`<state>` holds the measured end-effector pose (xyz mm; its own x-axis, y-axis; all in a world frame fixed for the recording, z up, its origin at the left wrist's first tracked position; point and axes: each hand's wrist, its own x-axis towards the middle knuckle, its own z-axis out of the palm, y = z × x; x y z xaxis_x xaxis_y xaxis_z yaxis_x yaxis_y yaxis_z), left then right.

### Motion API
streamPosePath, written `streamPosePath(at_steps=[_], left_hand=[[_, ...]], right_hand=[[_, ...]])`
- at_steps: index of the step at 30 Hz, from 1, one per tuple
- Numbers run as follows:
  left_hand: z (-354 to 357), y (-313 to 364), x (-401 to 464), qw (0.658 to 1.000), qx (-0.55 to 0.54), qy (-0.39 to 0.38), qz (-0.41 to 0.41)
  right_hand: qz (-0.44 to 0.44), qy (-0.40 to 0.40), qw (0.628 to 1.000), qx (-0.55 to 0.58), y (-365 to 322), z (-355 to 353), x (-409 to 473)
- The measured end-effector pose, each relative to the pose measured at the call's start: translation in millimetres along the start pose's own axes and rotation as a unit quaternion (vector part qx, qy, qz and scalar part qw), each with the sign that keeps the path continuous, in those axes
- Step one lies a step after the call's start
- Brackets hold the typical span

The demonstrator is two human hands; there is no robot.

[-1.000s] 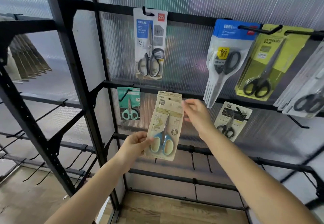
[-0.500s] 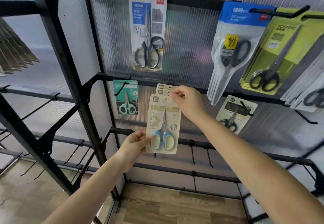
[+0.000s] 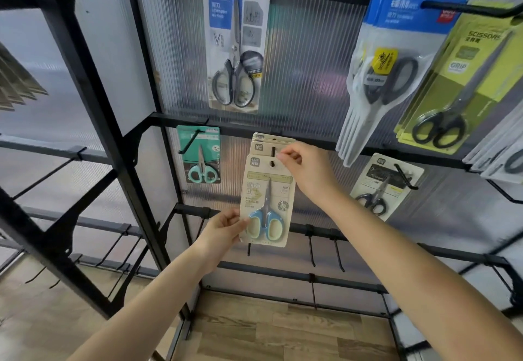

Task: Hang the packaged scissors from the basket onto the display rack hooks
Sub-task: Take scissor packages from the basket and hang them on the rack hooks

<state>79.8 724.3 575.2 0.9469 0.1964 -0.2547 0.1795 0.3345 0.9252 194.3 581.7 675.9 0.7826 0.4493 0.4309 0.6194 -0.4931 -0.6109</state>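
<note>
Head view: the left hand [image 3: 223,229] pinches the lower left corner of a beige carded pack of blue-handled scissors [image 3: 266,205], thumb on the front beside the handle loops and the other fingers behind. The right hand [image 3: 307,169] pinches the pack's top right corner, fingertips curled just beside the hang hole. The pack hangs upright in front of the display rack [image 3: 93,111], under the rack's middle crossbar, between the teal pack [image 3: 201,154] toward the rack's left post and the dark-handled pack [image 3: 385,185] on the right. Directly behind it sits a short stack of matching beige packs [image 3: 268,141]; a dark hook tip shows through the holes of both the stack and the held pack, though whether the front card is fully seated on the hook cannot be told.

Judged from this, the pack is light: thin card with a clear blister over a small pair of scissors. The card is stiff enough to stay flat when held by two corners, yet it would bend or crease if squeezed mid-panel, and the hang hole is the weak spot that could tear if dragged sideways on the hook. The blister looks smooth and a little slippery, so bare card edges are the better place to grip. Holding top corner near the hole to steer it, bottom corner to stop it swinging, looks sound

Higher up hang a grey HOME pack [image 3: 236,41], blue-topped packs [image 3: 393,58] and yellow-green packs [image 3: 458,77]. No basket is in view
</note>
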Motion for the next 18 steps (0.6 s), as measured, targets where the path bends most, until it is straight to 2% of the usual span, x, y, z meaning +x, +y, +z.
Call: streamPosePath(at_steps=[2,5,8,12,16,18], left_hand=[[1.7,4.5,8.3,0.999,0.038,0.022,0.003],[3.8,11.9,25.5,0.986,0.157,0.055,0.016],[9.5,16.8,41.4,0.975,0.206,0.075,0.025],[18.3,20.1,56.7,0.948,0.300,0.102,0.035],[20.1,14.0,63.3,0.924,0.338,0.177,0.028],[17.6,7.4,60.2,0.911,0.366,0.188,0.023]], right_hand=[[0.000,0.005,1.000,-0.010,3.0,3.4,6.3],[0.006,0.013,1.000,-0.028,8.0,5.7,16.3],[0.000,0.018,0.999,-0.051,10.7,8.4,23.9],[-0.022,0.036,0.994,-0.097,12.6,10.8,25.0],[-0.033,0.065,0.987,-0.144,16.3,5.0,13.9],[-0.019,0.083,0.982,-0.169,19.5,1.1,-1.8]])
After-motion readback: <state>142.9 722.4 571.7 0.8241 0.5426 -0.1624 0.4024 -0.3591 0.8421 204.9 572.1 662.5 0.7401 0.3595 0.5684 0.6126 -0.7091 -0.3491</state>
